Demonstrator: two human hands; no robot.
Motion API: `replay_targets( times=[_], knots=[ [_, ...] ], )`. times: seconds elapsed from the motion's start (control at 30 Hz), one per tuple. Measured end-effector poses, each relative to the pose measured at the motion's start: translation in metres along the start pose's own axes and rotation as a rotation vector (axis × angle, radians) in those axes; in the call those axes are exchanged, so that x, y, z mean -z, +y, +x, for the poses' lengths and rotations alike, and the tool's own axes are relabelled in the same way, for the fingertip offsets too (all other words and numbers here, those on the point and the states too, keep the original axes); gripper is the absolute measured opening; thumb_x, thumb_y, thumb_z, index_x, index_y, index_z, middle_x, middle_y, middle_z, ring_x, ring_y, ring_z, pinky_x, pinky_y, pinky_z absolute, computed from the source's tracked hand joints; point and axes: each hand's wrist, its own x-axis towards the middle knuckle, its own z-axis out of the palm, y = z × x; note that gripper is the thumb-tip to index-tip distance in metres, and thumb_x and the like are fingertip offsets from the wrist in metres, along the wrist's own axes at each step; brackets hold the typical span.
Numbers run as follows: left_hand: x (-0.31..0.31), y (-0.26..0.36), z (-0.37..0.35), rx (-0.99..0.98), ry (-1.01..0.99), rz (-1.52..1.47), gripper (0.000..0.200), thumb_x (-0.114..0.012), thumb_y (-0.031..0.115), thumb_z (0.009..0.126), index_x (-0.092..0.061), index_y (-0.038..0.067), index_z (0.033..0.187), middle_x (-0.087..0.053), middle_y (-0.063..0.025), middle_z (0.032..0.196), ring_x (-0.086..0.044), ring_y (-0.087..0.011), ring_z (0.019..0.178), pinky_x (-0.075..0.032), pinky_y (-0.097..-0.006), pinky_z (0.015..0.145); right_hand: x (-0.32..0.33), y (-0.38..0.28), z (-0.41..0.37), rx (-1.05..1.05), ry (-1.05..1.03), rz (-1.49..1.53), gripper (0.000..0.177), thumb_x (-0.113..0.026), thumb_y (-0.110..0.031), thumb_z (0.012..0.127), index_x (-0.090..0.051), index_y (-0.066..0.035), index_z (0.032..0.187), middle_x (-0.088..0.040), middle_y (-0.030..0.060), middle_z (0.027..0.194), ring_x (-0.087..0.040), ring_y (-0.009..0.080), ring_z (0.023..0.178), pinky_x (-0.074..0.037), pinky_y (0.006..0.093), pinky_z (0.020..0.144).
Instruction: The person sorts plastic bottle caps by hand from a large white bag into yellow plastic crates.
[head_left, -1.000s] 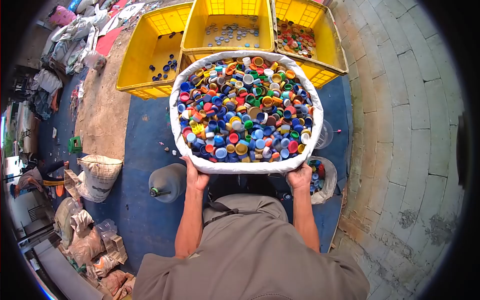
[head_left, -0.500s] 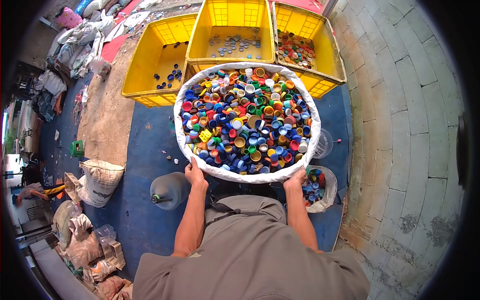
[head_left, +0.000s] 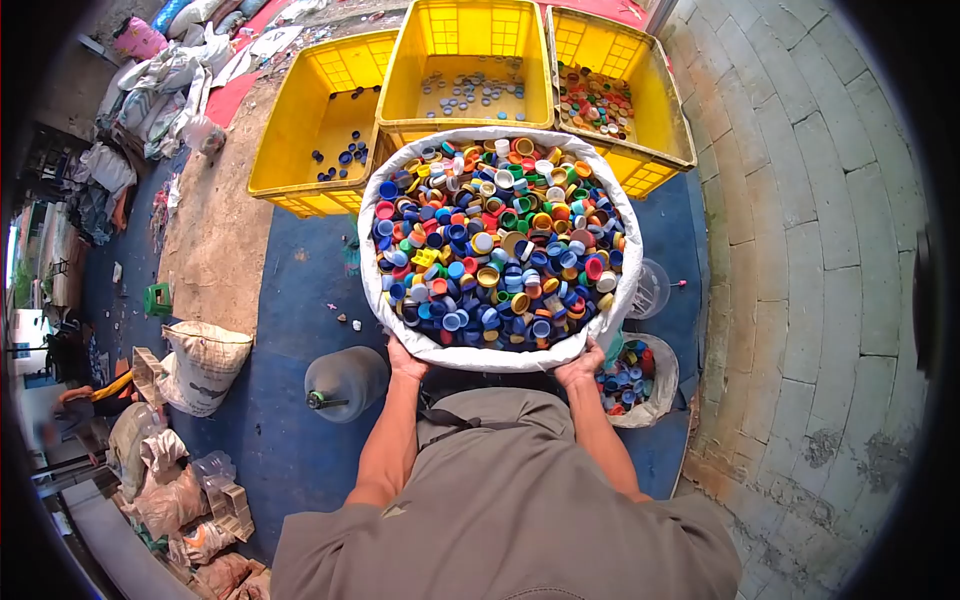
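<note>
A big white sack (head_left: 372, 290) stands open in front of me, full of mixed coloured bottle caps (head_left: 495, 245). My left hand (head_left: 405, 358) grips the near rim of the sack on the left. On the right, my right hand (head_left: 580, 365) grips the same rim. Both arms reach forward from my grey shirt. Three yellow crates stand behind the sack: the left crate (head_left: 290, 130) holds a few dark blue caps, the middle crate (head_left: 465, 60) several grey caps, and the right crate (head_left: 660, 130) red and mixed caps.
A large clear water jug (head_left: 340, 382) lies on the blue mat to my left. A smaller bag of caps (head_left: 655, 385) sits by my right hand, with a clear tub (head_left: 652, 288) behind it. Filled sacks (head_left: 205, 365) and rubbish lie at left. A paved brick floor runs along the right.
Both hands have slid inward along the sack's near rim, closer together. The sack sits a little further right in view and the caps have shifted.
</note>
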Motion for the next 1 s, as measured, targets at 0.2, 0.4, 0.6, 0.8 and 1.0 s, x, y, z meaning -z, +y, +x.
replay_targets(
  times=[0.2, 0.4, 0.6, 0.8, 1.0],
  knots=[
    [-0.039, -0.004, -0.023, -0.154, 0.311, 0.215, 0.077, -0.018, 0.07, 0.092, -0.034, 0.015, 0.144, -0.04, -0.0072, 0.144, -0.038, -0.0283, 0.132, -0.029, -0.0503, 0.11, 0.022, 0.001, 0.028, 0.165, 0.14, -0.11, 0.027, -0.043, -0.02, 0.089, -0.053, -0.01, 0.112, -0.055, 0.0036, 0.105, -0.053, 0.0238, 0.1, -0.04, 0.0414, 0.097],
    [-0.06, -0.004, -0.056, -0.219, 0.263, 0.287, 0.049, -0.06, 0.038, 0.092, -0.047, 0.008, 0.128, -0.056, -0.0048, 0.118, -0.052, -0.022, 0.11, -0.04, -0.0421, 0.1, 0.015, -0.027, -0.013, -0.044, -0.031, -0.213, 0.026, -0.057, -0.022, 0.091, -0.053, -0.008, 0.112, -0.056, 0.0081, 0.104, -0.053, 0.0252, 0.097, -0.04, 0.0455, 0.094],
    [-0.073, -0.003, -0.066, -0.142, 0.169, 0.151, 0.048, -0.063, 0.041, 0.089, -0.051, 0.009, 0.123, -0.058, -0.0036, 0.11, -0.056, -0.0212, 0.101, -0.045, -0.039, 0.094, 0.034, -0.036, -0.006, 0.039, -0.142, -0.238, 0.033, -0.063, -0.025, 0.092, -0.054, -0.006, 0.117, -0.059, 0.0075, 0.107, -0.055, 0.0258, 0.103, -0.041, 0.0453, 0.097],
    [-0.053, -0.007, -0.038, -0.168, 0.319, 0.228, 0.047, -0.072, 0.03, 0.085, -0.052, 0.007, 0.121, -0.059, -0.0059, 0.107, -0.056, -0.0229, 0.101, -0.045, -0.0415, 0.093, 0.043, -0.025, 0.016, 0.05, -0.081, -0.292, 0.036, -0.068, -0.025, 0.089, -0.054, -0.004, 0.115, -0.061, 0.0089, 0.103, -0.059, 0.0254, 0.099, -0.046, 0.0451, 0.091],
    [-0.059, -0.004, -0.049, -0.344, 0.429, 0.46, 0.05, -0.075, 0.023, 0.083, -0.048, 0.003, 0.119, -0.056, -0.0103, 0.11, -0.056, -0.0243, 0.102, -0.046, -0.0429, 0.091, 0.035, -0.038, 0.006, 0.28, 0.109, -0.613, 0.052, -0.071, -0.025, 0.085, -0.046, 0.005, 0.12, -0.056, 0.0144, 0.111, -0.056, 0.026, 0.1, -0.046, 0.0418, 0.086]
  ],
)
